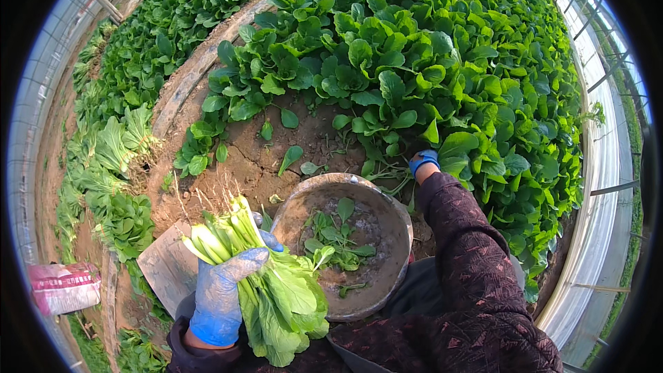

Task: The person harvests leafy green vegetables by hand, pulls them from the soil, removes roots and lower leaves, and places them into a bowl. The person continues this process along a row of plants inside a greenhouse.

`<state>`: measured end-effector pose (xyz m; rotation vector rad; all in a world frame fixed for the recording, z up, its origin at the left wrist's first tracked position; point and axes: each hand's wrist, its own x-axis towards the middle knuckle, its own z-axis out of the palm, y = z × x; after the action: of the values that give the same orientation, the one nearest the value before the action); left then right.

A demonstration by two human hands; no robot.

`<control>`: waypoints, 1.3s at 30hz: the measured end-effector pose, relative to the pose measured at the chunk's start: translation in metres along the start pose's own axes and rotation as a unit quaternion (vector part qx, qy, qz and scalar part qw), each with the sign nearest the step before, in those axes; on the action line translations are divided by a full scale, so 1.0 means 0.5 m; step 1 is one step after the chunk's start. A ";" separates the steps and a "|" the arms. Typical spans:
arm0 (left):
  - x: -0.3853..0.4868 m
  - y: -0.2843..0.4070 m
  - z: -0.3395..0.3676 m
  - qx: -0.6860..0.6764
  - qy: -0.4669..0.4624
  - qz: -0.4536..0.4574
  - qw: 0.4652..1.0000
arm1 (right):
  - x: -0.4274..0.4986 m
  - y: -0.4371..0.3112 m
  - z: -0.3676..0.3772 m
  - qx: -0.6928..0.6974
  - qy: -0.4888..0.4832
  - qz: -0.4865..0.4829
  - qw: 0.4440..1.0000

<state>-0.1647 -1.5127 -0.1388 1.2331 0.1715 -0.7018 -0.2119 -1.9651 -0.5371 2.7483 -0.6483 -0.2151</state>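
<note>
My left hand (pixel 222 290), in a soiled blue rubber glove, grips a bunch of leafy greens (pixel 282 295). Pale stems and thin roots point away from me, while the leaves hang down towards my lap. My right hand (pixel 423 159), gloved in blue, reaches down among the rooted greens (pixel 456 150) at the edge of the planted bed; its fingers are hidden by leaves, so I cannot tell whether they hold anything. Between my arms sits a worn round basin (pixel 380 217) with several loose leaves (pixel 339 241) in it.
Tied bunches of greens (pixel 121 150) lie in a row at the left. A board (pixel 171 264) is beside my left hand. A printed sack (pixel 65 287) lies at the far left. Plastic sheeting (pixel 580 269) edges the right side. Bare soil (pixel 254 150) shows ahead, with scattered leaves.
</note>
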 end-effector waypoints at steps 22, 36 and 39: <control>-0.031 -0.022 -0.097 0.066 0.021 0.064 0.996 | -0.152 -0.241 -0.481 0.827 -0.200 0.077 0.520; -0.038 -0.063 -0.088 0.109 -0.004 0.023 0.994 | -0.222 -0.365 -0.293 0.892 -0.082 0.152 0.417; -0.031 -0.069 -0.094 0.130 0.002 0.005 0.992 | -0.197 -0.357 -0.303 0.687 -0.266 0.262 0.623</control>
<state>-0.1854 -1.4693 -0.1755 1.4829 0.0787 -0.7284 -0.1936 -1.7287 -0.4463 3.4715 -2.6984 -0.5902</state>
